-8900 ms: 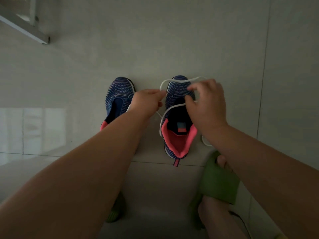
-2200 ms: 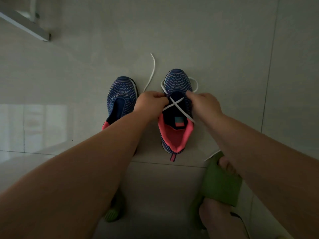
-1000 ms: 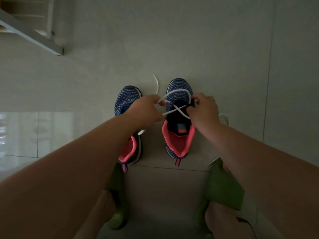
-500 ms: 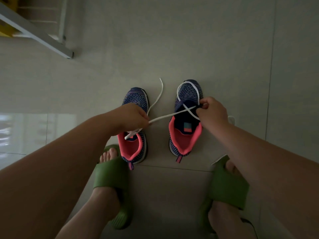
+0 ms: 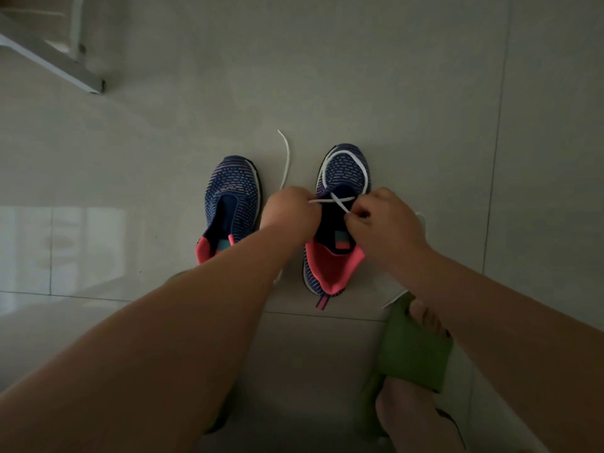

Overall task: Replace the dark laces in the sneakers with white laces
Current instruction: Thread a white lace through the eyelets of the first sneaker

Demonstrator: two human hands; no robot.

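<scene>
Two blue knit sneakers side by side on the tiled floor. Right sneaker wearing the white lace, looped over the toe, crossed at the throat. Left hand pinching one strand, right hand pinching the other. Left sneaker unlaced. Green slipper near right.

sneakers navy knit w/ light dashed stripes, coral-pink heel lining; lace white; slide sandal green; floor grey tile
</scene>
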